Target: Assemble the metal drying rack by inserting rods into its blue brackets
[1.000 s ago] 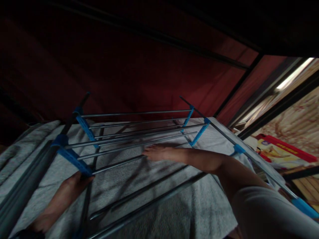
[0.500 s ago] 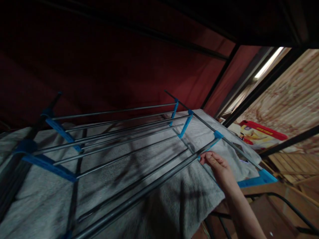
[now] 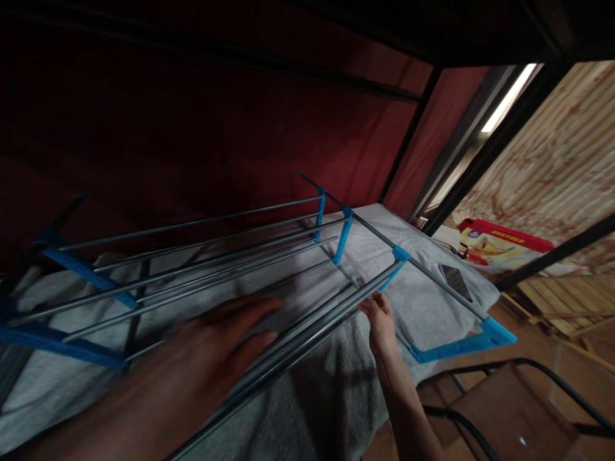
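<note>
A metal drying rack [image 3: 230, 246] with grey rods and blue plastic joints lies across a grey towel [image 3: 312, 397]. My left hand [image 3: 211, 349] reaches in over the rods, blurred by motion, its fingers stretched out flat and holding nothing. My right hand [image 3: 380, 315] is at the right end of the thick front rod [image 3: 307, 339], near a blue joint [image 3: 400, 256]. Its fingers curl at the rod's end, touching it.
A dark red cloth wall [image 3: 216, 141] stands behind the rack, framed by black poles. At the right lie a red and yellow box [image 3: 500, 246], wooden slats [image 3: 552, 294] and a brown chair seat [image 3: 509, 410] with a black tube frame.
My left hand has come into view from the lower left, reaching over the rods. My right hand has stayed at the front rod's right end. The view has swung rightwards.
</note>
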`<state>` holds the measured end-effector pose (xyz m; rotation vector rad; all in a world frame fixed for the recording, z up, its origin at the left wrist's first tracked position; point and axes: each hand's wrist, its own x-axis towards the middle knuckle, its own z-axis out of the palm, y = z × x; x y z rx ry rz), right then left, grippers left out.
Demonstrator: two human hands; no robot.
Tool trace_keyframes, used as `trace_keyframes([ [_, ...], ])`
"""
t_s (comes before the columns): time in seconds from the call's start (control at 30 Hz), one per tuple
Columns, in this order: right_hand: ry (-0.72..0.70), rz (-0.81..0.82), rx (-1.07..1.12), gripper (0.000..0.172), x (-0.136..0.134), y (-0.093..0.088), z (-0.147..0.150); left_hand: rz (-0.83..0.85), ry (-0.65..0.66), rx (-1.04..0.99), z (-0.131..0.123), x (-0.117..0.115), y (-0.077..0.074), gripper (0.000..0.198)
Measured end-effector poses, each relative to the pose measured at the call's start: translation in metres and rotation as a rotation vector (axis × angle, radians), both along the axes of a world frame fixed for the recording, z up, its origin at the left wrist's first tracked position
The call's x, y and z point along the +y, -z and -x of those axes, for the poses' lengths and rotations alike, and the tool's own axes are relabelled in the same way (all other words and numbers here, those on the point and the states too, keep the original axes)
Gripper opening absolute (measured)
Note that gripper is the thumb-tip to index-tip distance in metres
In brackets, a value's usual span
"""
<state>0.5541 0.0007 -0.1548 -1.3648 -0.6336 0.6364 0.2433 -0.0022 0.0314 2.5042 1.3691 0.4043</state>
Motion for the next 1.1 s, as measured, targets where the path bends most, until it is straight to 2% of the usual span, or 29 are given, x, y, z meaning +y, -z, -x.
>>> trace_keyframes([
  [0.07,0.132,0.022,-0.234,0.022,-0.015,-0.008,-0.003,0.099,0.119,-0.011,-0.04,0.011,0.013,0.043],
  [0.13,0.225,0.01,-0.541,0.021,-0.029,-0.027,-0.008,0.149,0.192,-0.065,-0.082,0.019,0.034,0.047],
  [0.2,0.268,-0.023,-0.847,0.023,-0.035,-0.057,-0.018,0.172,0.249,-0.134,-0.116,0.024,0.056,0.052],
  [0.27,0.306,-0.012,-1.104,0.028,-0.029,-0.091,-0.032,0.193,0.268,-0.173,-0.14,0.027,0.069,0.052],
  [0.33,0.282,0.146,-1.295,0.035,-0.014,-0.121,-0.046,0.219,0.248,-0.167,-0.155,0.028,0.07,0.046],
  [0.4,0.138,0.431,-1.405,0.038,0.004,-0.143,-0.058,0.249,0.217,-0.118,-0.161,0.029,0.064,0.037],
  [0.47,-0.036,0.702,-1.459,0.039,0.019,-0.156,-0.064,0.266,0.201,-0.061,-0.163,0.03,0.056,0.033],
  [0.53,-0.139,0.851,-1.504,0.04,0.026,-0.16,-0.065,0.275,0.2,-0.047,-0.163,0.033,0.052,0.03],
  [0.63,-0.157,0.914,-1.553,0.04,0.027,-0.16,-0.062,0.306,0.196,-0.156,-0.163,0.039,0.053,0.025],
  [0.7,-0.139,0.933,-1.556,0.041,0.026,-0.159,-0.062,0.45,0.183,-0.235,-0.16,0.041,0.053,0.023],
  [0.8,-0.137,0.945,-1.532,0.042,0.027,-0.16,-0.064,0.82,0.17,-0.265,-0.147,0.039,0.045,0.027],
  [0.87,-0.141,0.953,-1.509,0.044,0.029,-0.16,-0.065,0.894,0.138,-0.261,-0.134,0.037,0.036,0.028],
  [1.0,-0.072,0.938,-1.471,0.044,0.031,-0.157,-0.064,0.613,0.142,-0.24,-0.119,0.046,0.017,0.029],
  [1.07,-0.024,0.833,-1.471,0.041,0.03,-0.153,-0.065,0.434,0.149,-0.212,-0.117,0.055,0.009,0.03],
  [1.1,-0.002,0.731,-1.477,0.039,0.028,-0.15,-0.065,0.332,0.133,-0.2,-0.118,0.06,0.005,0.03],
])
